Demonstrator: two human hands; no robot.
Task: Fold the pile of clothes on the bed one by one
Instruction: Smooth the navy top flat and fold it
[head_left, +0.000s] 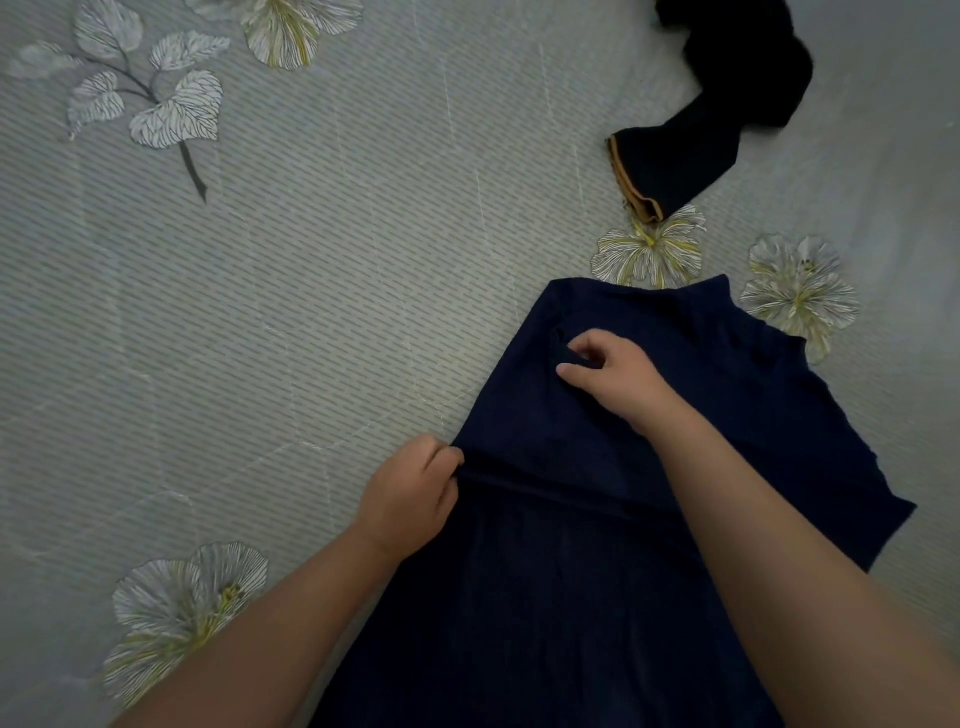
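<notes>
both hands pinch the navy garment (597, 545): left hand (410, 493) at its edge, right hand (613, 374) mid-cloth.

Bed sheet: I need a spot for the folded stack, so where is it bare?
Bare: the wide bed sheet left of the navy dress and black garment. Crowded: the right, where the left hand and right hand pinch the dress.

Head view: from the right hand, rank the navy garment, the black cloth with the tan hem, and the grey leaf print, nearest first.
1. Navy garment: pinched by the right hand.
2. Black cloth with tan hem: beyond it, upper right.
3. Grey leaf print: far upper left of the bedsheet.
</notes>
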